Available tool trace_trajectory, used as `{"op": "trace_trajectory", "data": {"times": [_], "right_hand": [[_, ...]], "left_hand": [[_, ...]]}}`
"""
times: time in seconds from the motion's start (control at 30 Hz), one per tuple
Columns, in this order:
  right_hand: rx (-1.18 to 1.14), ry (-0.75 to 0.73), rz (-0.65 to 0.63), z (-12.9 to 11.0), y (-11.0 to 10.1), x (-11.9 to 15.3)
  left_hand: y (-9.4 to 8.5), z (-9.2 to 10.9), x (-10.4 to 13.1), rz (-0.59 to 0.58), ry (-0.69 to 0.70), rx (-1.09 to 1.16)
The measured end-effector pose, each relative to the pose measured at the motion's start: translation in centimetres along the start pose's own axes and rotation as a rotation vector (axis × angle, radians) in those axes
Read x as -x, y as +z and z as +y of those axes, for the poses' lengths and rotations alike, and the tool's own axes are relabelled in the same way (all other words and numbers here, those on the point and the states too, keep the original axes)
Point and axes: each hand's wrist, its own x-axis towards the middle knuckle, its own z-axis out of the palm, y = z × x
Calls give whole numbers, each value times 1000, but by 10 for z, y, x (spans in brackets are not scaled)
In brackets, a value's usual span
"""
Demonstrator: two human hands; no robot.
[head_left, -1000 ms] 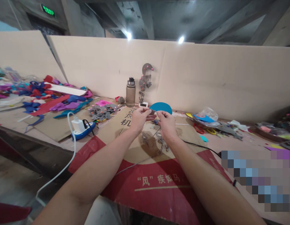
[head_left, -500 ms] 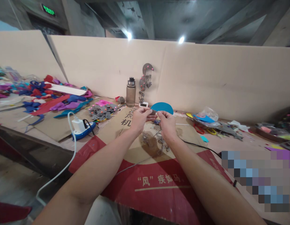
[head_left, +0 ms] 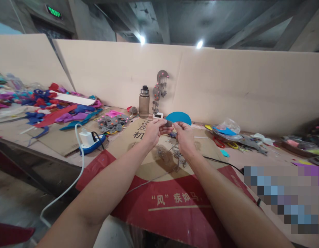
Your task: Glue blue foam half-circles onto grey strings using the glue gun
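Note:
My left hand (head_left: pixel 154 132) pinches a small grey piece (head_left: pixel 169 123), which looks like felt, between thumb and fingers. Close beside it, the thumb and forefinger of my right hand (head_left: pixel 185 136) are pressed together at the piece's right edge; what they grip is too small to make out. Loose grey yarn (head_left: pixel 178 160) lies in loops beneath my hands on a flattened cardboard box (head_left: pixel 172 213) with red and tan printing. One strand runs left across the box. Behind my hands lies a teal-blue rounded sheet (head_left: pixel 178 118).
A bottle (head_left: pixel 144 105) stands by the board wall, near a hanging grey moon-shaped ornament (head_left: pixel 162 76) with pink dots. At left are a blue power strip (head_left: pixel 93 144), a white cable and colourful scraps (head_left: pixel 66 115). Red-handled scissors (head_left: pixel 219 142) and a plastic-wrapped dish (head_left: pixel 227 127) sit right.
The grey piece in my left hand has turned slightly, showing more of its face. My right hand has shifted very slightly right. Other things stay in place.

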Motion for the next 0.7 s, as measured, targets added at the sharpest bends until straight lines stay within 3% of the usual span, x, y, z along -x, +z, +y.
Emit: {"op": "trace_trajectory", "data": {"times": [0.17,0.47,0.7], "right_hand": [[-37,-20,7,-7,1,3],[155,-130,75,-8,-4,2],[208,-167,-74,-11,-2,9]], "left_hand": [[-2,-2,-2,-24,-43,3],[-2,-12,-3,-121,181,-246],[-1,-16,-2,-86,303,-490]]}}
